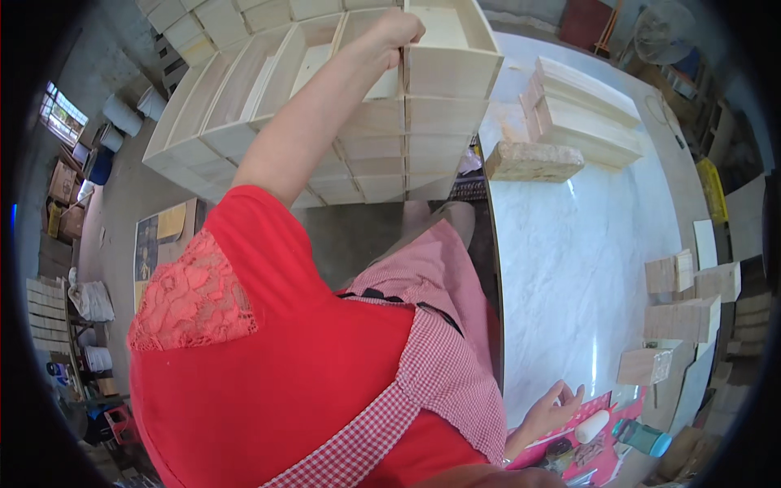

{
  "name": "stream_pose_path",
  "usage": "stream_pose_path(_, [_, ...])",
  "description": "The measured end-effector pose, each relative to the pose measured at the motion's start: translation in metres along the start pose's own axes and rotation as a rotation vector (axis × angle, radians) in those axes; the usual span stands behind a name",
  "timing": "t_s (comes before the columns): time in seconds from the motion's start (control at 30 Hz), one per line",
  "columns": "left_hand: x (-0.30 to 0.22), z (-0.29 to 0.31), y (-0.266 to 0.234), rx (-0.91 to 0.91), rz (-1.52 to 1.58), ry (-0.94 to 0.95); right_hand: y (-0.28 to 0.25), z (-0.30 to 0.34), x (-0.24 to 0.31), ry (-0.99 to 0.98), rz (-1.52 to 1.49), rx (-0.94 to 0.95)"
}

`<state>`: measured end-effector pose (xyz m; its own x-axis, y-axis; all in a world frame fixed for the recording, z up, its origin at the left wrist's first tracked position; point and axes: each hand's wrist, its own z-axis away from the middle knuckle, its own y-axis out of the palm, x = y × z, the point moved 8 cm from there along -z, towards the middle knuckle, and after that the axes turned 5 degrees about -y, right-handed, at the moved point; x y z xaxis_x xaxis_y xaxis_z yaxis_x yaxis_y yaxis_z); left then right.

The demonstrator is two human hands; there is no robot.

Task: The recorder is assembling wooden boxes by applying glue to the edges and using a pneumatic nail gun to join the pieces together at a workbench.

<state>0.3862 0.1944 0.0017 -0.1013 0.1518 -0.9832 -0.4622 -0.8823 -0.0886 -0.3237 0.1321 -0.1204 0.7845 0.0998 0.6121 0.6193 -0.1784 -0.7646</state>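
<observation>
the left hand (397, 34) reaches out to the open-topped pale wooden box (451, 75) at the right end of the top row, its fingers bent over the near part of the left wall and apparently clasping it. a thin upright panel like that gives an easy hold, probably why the grasp sits there; the underside of the grip is hidden, so how firm it is i cannot tell.

the box rests at the top of a tall stack of pale wooden boxes (443, 116), beside others whose openings also face up. packed wall to wall, they likely brace each other and leave rims within reach.

the right hand (553, 413) hangs apart from the stack, near the worktop's close end, its fingers loosely bent and released, nothing visible in them. just beside it a pink patterned sheet (530, 453) carries a white cylinder (591, 425) and a clear bottle with a teal cap (643, 437), perhaps gathered there to keep the white marbled worktop (582, 260) free for wood.

at the far end, pale narrow wooden pieces (590, 118) lie piled lengthwise, with 1 rough speckled brown block (535, 162) in front, possibly serving as a weight or stop. pale rectangular wooden blocks (682, 320) stand along the right edge, seemingly out of the way.
</observation>
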Motion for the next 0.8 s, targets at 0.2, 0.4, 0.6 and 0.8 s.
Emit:
stream_pose_path(0.2, [-0.012,-0.014,-0.092,-0.200,-0.088,0.449,0.014,-0.056,-0.024,-0.037,-0.077,-0.163])
stream_pose_path(0.4, [-0.018,0.200,0.070,-0.105,-0.116,0.917,0.011,-0.134,-0.075,0.044,0.051,-0.566])
stream_pose_path(0.6, [0.116,0.199,0.213,0.526,-0.017,0.167,0.014,-0.187,-0.081,0.228,0.279,-0.770])
stream_pose_path(0.8, [0.101,0.200,0.318,0.871,-0.351,0.357,0.025,-0.190,-0.120,0.307,0.212,-0.802])
